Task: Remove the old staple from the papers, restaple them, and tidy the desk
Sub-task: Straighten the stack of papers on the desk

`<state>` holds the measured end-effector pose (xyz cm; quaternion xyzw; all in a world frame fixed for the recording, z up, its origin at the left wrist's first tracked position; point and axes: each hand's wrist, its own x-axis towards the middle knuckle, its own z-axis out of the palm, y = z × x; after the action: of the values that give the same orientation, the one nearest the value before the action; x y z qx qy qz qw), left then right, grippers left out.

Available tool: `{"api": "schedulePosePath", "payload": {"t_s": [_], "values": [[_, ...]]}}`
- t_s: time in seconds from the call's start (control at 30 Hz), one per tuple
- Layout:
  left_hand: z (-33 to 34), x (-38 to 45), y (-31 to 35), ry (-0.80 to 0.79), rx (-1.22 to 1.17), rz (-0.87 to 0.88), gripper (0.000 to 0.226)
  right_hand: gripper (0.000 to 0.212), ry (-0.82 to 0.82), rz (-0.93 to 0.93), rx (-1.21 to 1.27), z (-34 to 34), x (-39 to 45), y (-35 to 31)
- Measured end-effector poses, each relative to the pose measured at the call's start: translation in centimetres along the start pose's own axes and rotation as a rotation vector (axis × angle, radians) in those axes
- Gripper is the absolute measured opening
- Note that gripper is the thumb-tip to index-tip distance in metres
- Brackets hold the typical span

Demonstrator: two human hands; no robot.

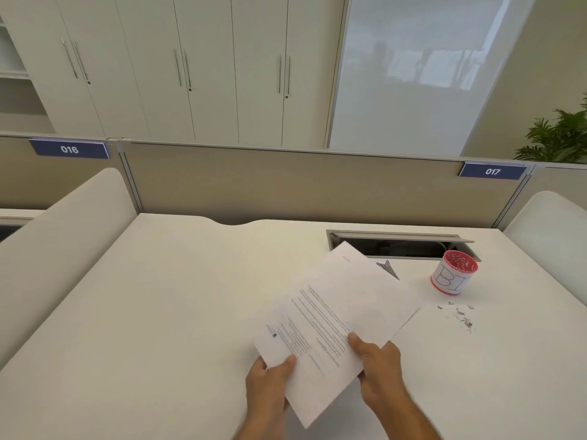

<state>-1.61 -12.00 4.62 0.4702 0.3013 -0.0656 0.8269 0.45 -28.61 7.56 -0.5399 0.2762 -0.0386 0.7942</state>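
Thin white papers point(330, 315), light and floppy, are pinched at the near edge by the left hand point(270, 381) and right hand point(379, 363); two-handed edge support is judged best

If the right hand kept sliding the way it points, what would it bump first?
Probably nothing on the desk soon: the right hand, holding the papers, points up-left, away from the red cup and staple bits. Depth is unclear.

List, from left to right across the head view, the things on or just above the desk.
left hand → papers → right hand → red-rimmed cup → scattered staple bits.
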Motion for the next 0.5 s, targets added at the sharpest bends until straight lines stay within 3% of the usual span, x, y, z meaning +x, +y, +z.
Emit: {"api": "schedulePosePath", "payload": {"t_s": [0.13, 0.3, 0.37, 0.5], "values": [[-2.3, 1.3, 2.7, -0.102, 0.042, -0.02, 0.028, 0.026, -0.1, 0.03, -0.134, -1.5, 0.8, -1.3], [-4.6, 3.1, 7.0, -0.374, 0.48, 0.107, 0.044, 0.028, -0.3, -0.042, -0.353, -2.9, 1.5, -3.9], [-4.1, 3.5, 7.5, -0.426, 0.621, 0.164, 0.036, 0.035, -0.328, -0.15, -0.442, -3.0, 1.8, -4.5], [-1.2, 3.2, 5.9, -0.333, 0.686, 0.492, 0.014, 0.013, -0.119, -0.386, -0.582, -1.4, 1.5, -3.8]]}}
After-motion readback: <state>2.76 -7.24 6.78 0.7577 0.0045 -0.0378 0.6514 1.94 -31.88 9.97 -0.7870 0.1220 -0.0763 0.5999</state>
